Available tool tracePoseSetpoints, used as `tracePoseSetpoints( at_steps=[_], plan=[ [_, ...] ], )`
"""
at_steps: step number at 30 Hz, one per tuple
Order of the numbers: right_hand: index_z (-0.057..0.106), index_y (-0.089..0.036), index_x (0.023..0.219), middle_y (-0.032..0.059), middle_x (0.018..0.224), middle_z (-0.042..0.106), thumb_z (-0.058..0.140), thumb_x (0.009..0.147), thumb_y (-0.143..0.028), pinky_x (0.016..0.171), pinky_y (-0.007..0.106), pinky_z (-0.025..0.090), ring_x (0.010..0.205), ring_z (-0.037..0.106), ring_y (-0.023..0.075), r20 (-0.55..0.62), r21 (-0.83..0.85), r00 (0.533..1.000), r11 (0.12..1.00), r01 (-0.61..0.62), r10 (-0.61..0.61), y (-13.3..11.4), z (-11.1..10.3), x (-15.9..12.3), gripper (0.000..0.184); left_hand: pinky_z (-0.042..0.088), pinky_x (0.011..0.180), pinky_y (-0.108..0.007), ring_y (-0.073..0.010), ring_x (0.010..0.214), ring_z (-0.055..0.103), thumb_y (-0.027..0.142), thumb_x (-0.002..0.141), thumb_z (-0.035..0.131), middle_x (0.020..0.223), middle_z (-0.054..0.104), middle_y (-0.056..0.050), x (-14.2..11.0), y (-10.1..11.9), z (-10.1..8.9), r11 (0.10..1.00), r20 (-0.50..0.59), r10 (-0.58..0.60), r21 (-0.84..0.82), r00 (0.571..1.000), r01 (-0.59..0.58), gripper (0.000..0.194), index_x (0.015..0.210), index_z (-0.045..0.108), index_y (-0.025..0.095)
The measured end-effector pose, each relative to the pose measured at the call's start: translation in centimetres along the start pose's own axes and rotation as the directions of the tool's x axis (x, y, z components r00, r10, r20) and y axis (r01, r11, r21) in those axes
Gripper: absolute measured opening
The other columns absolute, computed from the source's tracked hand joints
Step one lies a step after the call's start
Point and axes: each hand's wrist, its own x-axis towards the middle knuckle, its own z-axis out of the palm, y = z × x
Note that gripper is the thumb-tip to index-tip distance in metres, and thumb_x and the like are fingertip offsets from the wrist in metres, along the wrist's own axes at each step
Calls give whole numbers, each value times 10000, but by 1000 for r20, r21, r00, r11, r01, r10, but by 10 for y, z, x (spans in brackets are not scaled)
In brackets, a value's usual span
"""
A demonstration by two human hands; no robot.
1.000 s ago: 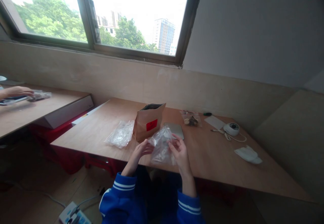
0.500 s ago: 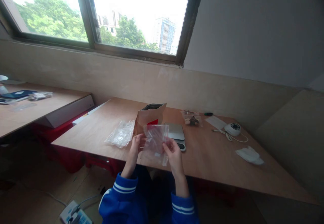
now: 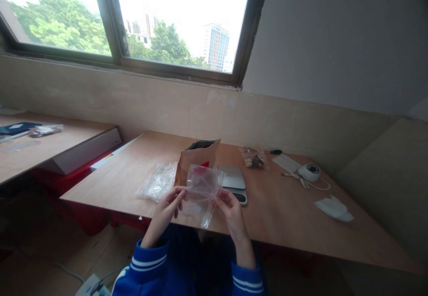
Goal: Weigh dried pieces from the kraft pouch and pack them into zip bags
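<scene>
Between my hands a clear zip-lock bag (image 3: 202, 189) is stretched out above the table's front edge. My left hand (image 3: 170, 201) pinches its left side. At its right side, by the reddish zip strip, my right hand (image 3: 229, 202) is closed on the plastic. Just behind stands an open brown kraft paper pouch (image 3: 197, 153), its red label partly covered by the bag. A kitchen scale (image 3: 232, 178) with a silver plate lies behind my right hand. To the left of the pouch rests a pile of clear plastic bags (image 3: 157, 182).
Toward the back right lie a small bag of dried pieces (image 3: 254, 160), a screwdriver (image 3: 276, 152) and a white paper (image 3: 286, 163). A white dome camera (image 3: 309, 172) with its cable and a crumpled white wrapping (image 3: 333, 208) are farther right. Another table (image 3: 76, 140) stands at the left.
The bag has gone from crumpled to spread flat, its zip strip now at the right. My left hand moved left. The other person's hand at the left table has left the view.
</scene>
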Motion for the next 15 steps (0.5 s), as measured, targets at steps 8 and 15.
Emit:
tracePoseSetpoints(
  at_steps=[8, 15],
  plan=[
    [650, -162, 978, 129, 1038, 687, 494, 837, -420, 810, 406, 521, 956, 637, 264, -196, -618, 904, 764, 186, -379, -1, -101, 81, 333, 269, 346, -158, -51, 412, 331, 555, 671, 666, 589, 448, 60, -17, 3, -94, 996, -350, -79, 4, 933, 86, 451, 939, 645, 192],
    [624, -125, 1058, 200, 1177, 607, 485, 727, -193, 965, 455, 390, 1153, 521, 298, -118, -944, 897, 329, 32, -427, 9, -161, 184, 365, 415, 471, -244, -150, 533, 508, 524, 726, 529, 605, 534, 11, 39, -18, -121, 928, -418, 34, 350, 908, 127, 405, 864, 661, 167]
  ],
)
